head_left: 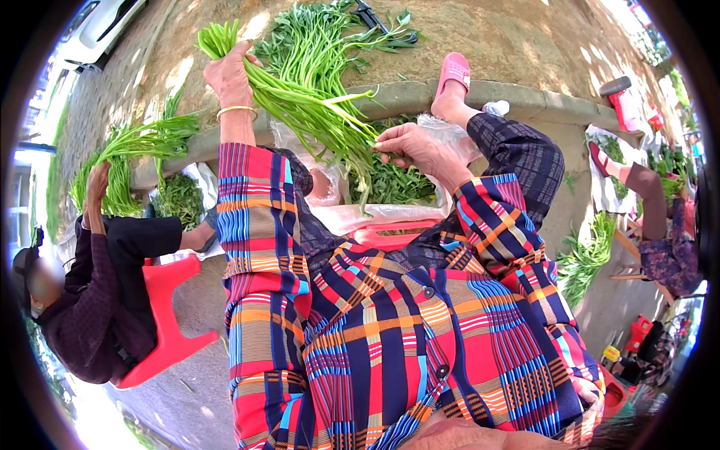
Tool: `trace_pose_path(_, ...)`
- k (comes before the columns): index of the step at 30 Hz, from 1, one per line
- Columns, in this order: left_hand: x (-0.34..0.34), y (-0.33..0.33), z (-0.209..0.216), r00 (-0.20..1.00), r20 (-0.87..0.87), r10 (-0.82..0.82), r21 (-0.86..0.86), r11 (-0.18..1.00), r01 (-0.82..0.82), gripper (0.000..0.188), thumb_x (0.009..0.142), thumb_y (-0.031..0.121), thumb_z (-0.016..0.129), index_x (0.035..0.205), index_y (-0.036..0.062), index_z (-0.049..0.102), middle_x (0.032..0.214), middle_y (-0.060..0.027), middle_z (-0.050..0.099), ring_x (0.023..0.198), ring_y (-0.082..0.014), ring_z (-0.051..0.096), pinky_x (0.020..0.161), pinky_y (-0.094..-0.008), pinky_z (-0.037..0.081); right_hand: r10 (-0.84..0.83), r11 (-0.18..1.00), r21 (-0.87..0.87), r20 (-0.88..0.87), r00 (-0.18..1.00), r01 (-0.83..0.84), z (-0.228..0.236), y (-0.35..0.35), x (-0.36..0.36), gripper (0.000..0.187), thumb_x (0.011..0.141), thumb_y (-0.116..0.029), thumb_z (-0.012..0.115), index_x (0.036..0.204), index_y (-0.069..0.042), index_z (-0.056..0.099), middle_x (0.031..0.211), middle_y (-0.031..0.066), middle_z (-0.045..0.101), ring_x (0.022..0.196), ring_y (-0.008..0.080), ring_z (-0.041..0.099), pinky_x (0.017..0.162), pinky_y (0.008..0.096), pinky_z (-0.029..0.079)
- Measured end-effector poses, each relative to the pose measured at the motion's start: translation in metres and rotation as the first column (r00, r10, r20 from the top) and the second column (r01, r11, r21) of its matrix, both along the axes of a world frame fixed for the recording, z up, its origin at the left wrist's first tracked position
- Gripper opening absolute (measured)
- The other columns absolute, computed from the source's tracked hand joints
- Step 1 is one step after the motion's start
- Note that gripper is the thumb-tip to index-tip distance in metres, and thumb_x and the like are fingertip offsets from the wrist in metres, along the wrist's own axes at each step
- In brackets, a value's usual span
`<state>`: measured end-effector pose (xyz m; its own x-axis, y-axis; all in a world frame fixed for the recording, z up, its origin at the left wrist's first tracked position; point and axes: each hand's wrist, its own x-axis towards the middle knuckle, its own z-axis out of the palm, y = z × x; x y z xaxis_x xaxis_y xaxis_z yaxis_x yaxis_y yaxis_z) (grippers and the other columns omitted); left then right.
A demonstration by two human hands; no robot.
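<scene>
outdoors, bare brown ground is spreading across the far side, edged by a low grey concrete kerb running left to right. the person's left hand, raised far and to the left, is gripping the cut ends of a long bunch of green leafy stalks, fingers wrapped tight round the stems, a gold bangle sitting on the wrist. the bunch is slanting down to the right, and its leafy tips are reaching the right hand, whose fingers are pinching together on a stalk or leaf near the lower end; just which stem they are nipping is too small to tell. to my eye the step is going well if the left hand is keeping the stems bundled firmly while the right is plucking one piece at a time, close to the joint, so nothing else is tearing loose.

just below the hands, more loose green leaves are lying in a white plastic bag, with a red plastic basket nearer. beyond the bunch, a pile of the same greens is resting on the ground. a foot in a pink slipper is propped on the kerb. at left, another person in dark purple on a red plastic stool is holding a second green bunch. at far right, another seated person is handling greens too.
</scene>
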<state>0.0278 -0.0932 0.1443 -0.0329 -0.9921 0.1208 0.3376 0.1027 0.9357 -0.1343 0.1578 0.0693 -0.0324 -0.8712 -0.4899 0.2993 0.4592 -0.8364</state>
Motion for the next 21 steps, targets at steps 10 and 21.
trace_pose_path(10,0.006,-0.004,-0.003,1.000,-0.029,0.007,-0.009,1.000,-0.008,0.015,0.061,0.003,0.066,0.066,-0.0067,0.056,0.051,-0.0112,0.054,0.039,-0.0169,0.051,0.037,-0.0262,0.040,0.090,0.994,0.070,-0.183,0.979,-0.078,0.002,0.023,0.002,0.014,0.081,-0.013,0.056,0.082,-0.001,0.061,0.059,0.0002,0.056,0.047,0.0044,0.047,0.042,0.0179,0.034)
trace_pose_path(21,0.008,-0.009,-0.004,1.000,0.006,0.026,-0.002,1.000,-0.026,0.015,0.061,0.003,0.066,0.066,-0.0064,0.056,0.051,-0.0111,0.055,0.040,-0.0168,0.052,0.039,-0.0267,0.041,0.088,0.994,0.080,-0.268,0.959,-0.069,0.002,0.032,0.009,0.016,0.075,-0.004,0.047,0.079,0.002,0.062,0.055,0.0015,0.053,0.045,0.0074,0.049,0.040,0.0199,0.036)
